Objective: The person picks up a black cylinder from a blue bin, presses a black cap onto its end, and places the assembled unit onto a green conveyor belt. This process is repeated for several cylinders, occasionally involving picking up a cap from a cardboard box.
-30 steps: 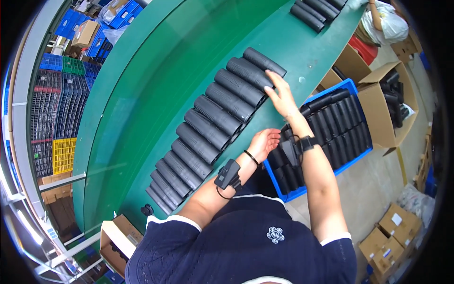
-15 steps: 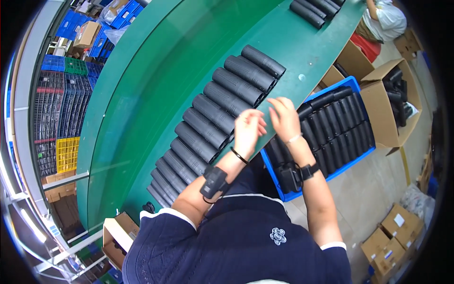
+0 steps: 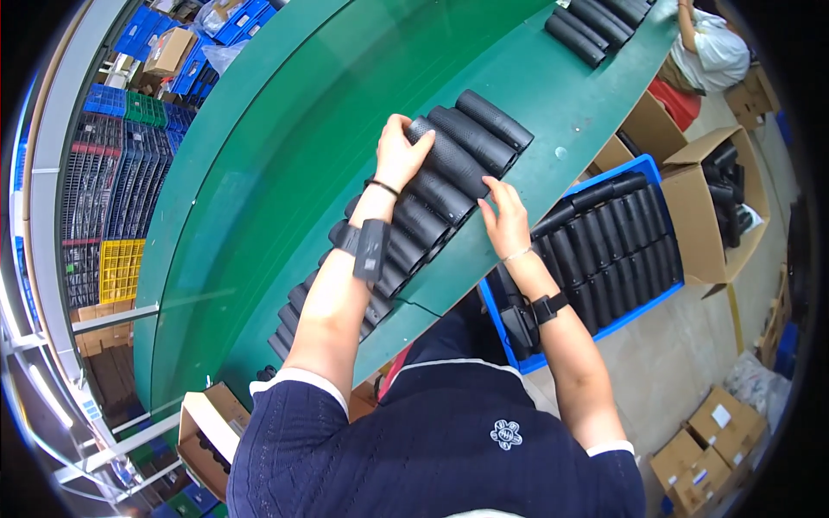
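Note:
A slanting row of black ribbed tubes (image 3: 485, 138) lies side by side on the green bench. My left hand (image 3: 400, 155) is closed round the far end of one textured black tube (image 3: 449, 158), third from the row's upper right end. At that tube's near end is my right hand (image 3: 508, 216), its fingers apart and the fingertips close against the end; whether they press on it I cannot tell. My left forearm hides part of the row's middle.
The green bench (image 3: 553, 121) curves away to the upper right, where more black tubes (image 3: 596, 30) lie. Right of me, a blue crate (image 3: 661, 186) is packed with black tubes. Beside it stands an open cardboard box (image 3: 699, 224). Another person (image 3: 712, 52) is at the far right.
My left hand has moved up and away from me to a tube's far end. My right hand has shifted slightly down and left to its near end.

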The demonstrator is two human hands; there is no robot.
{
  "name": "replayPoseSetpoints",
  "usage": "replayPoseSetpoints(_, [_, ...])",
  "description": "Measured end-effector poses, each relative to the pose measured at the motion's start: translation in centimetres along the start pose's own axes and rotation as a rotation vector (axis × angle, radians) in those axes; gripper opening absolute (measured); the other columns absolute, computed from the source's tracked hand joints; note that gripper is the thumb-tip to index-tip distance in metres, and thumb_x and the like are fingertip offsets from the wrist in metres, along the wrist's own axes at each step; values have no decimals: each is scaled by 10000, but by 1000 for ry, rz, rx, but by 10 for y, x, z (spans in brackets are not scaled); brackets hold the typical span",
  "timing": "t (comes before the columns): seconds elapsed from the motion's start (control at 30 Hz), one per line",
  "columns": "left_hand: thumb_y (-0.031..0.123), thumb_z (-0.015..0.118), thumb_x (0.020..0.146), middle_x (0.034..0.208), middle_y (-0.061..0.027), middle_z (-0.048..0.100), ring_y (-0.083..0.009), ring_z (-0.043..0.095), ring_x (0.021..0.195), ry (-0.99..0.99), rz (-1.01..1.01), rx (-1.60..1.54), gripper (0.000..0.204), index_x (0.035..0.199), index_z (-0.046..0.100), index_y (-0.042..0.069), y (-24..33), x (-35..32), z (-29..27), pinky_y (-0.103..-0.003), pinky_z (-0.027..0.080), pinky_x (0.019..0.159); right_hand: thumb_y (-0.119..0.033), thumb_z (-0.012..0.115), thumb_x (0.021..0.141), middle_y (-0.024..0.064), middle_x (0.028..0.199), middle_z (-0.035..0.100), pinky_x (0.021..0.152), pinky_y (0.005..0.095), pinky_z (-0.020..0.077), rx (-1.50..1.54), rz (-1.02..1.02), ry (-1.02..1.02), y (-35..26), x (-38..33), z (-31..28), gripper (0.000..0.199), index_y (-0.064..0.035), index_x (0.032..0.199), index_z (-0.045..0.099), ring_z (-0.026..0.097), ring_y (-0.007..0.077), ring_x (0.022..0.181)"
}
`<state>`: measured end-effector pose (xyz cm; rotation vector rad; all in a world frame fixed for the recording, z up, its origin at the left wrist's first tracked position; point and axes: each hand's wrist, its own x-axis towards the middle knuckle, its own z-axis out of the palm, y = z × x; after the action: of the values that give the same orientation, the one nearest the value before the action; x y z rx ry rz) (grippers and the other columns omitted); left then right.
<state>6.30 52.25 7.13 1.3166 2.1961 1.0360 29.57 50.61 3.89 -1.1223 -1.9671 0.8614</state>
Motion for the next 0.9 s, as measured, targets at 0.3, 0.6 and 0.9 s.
replayPoseSetpoints(0.3, [284,702,840,902,-46,633,-124,576,821,-1,97,-301,360,1063,616,14,31,-23,-3,-274,476,768,-270,692,796,119,1016,586,887,391,437,-353,-171,97,-22,4,-28,426,-84,1169,603,549,298,1023])
replayPoseSetpoints(0.6, [207,655,866,894,-25,622,-93,555,828,-240,54,-533,236,1002,636,15,81,-47,-4,-242,454,760,-357,520,947,108,791,630,596,309,506,-6,-353,12,-18,31,-64,391,-40,1151,623,621,215,666])
replayPoseSetpoints(0.9, [282,704,832,791,-25,638,-85,570,717,-135,-62,-481,349,964,648,-36,72,-43,0,-253,474,651,-227,601,903,137,938,629,780,310,472,172,15,-102,-31,25,-98,311,16,1092,651,611,215,883])
